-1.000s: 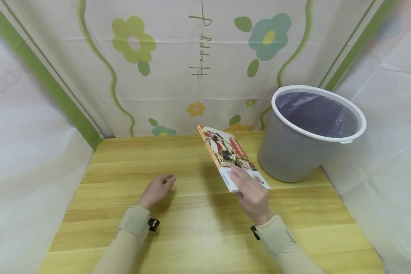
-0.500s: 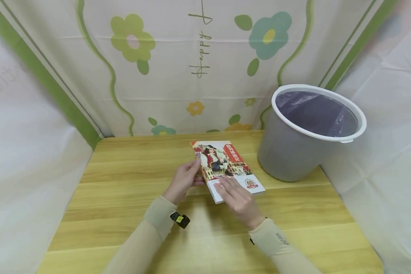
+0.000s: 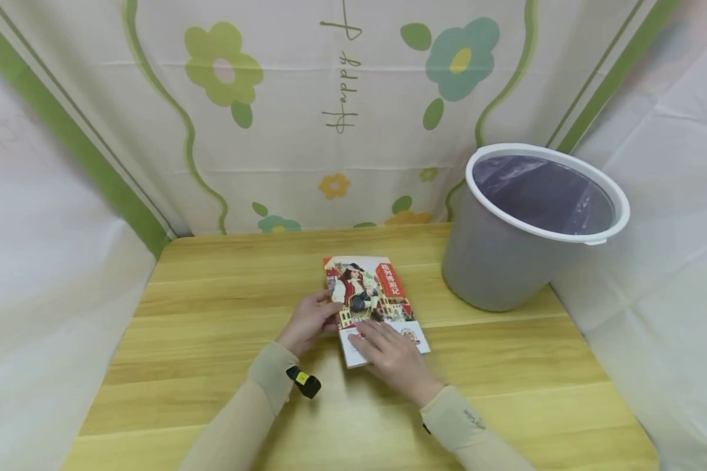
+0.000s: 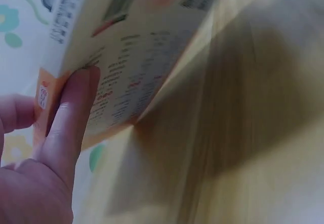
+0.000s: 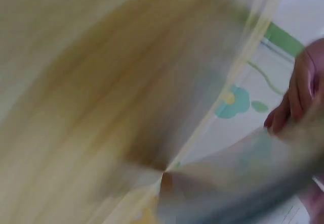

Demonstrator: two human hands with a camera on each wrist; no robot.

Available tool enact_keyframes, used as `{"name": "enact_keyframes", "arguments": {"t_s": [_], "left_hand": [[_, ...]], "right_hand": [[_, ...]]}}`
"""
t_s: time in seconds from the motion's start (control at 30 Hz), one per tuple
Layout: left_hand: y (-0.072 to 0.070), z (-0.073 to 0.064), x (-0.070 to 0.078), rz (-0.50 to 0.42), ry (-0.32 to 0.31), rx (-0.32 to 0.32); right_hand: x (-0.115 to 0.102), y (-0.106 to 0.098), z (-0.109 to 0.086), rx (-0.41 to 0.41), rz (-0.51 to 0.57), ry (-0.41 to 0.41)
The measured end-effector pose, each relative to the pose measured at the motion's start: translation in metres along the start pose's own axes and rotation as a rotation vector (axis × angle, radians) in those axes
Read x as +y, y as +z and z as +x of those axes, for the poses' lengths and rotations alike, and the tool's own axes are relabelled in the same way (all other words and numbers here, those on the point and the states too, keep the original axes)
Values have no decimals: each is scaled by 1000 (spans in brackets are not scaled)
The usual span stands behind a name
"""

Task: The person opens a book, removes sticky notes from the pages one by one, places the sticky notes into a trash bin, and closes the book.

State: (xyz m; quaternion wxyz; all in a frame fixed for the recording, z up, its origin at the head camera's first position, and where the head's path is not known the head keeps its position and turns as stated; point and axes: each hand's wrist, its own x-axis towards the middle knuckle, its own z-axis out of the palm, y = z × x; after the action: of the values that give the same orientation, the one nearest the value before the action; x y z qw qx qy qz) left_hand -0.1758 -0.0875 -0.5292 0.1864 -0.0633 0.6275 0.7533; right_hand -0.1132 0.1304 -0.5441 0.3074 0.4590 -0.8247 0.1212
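Observation:
A paperback book (image 3: 353,288) with a red-and-white illustrated cover, a figure in a black hat and Chinese lettering is held low over the wooden table. My left hand (image 3: 308,324) grips its spine side, thumb on the cover and fingers beneath. My right hand (image 3: 396,362) holds the near end, fingers spread across the white lower cover. In the left wrist view the back cover (image 4: 126,77) shows printed text, and the far corner seems to meet the table. A blurred pink patch there looks like a right-hand digit underneath. The right wrist view is heavily blurred.
A grey bin (image 3: 489,268) with a white rim and a dark liner stands at the table's right rear. The wooden table (image 3: 224,275) is bounded behind by a flower-printed cloth (image 3: 294,150), with pale cloth on both sides.
The left hand has come in from the left and taken hold of the book. The book has moved left and toward me, lower and flatter, with the right hand still on it.

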Motion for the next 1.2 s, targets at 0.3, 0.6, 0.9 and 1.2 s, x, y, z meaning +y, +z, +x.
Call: {"name": "enact_keyframes", "arguments": {"t_s": [0.3, 0.6, 0.9, 1.2], "left_hand": [[-16, -1, -9, 5, 20, -48], [-27, 0, -20, 32, 12, -120], [-32, 4, -23, 42, -2, -154], [-36, 7, -25, 92, -30, -152]], "right_hand": [[25, -7, -10, -220, 297, 505], [58, 2, -22, -108, 561, 1006], [68, 10, -23, -133, 602, 1098], [72, 16, -22, -278, 594, 1166]]}}
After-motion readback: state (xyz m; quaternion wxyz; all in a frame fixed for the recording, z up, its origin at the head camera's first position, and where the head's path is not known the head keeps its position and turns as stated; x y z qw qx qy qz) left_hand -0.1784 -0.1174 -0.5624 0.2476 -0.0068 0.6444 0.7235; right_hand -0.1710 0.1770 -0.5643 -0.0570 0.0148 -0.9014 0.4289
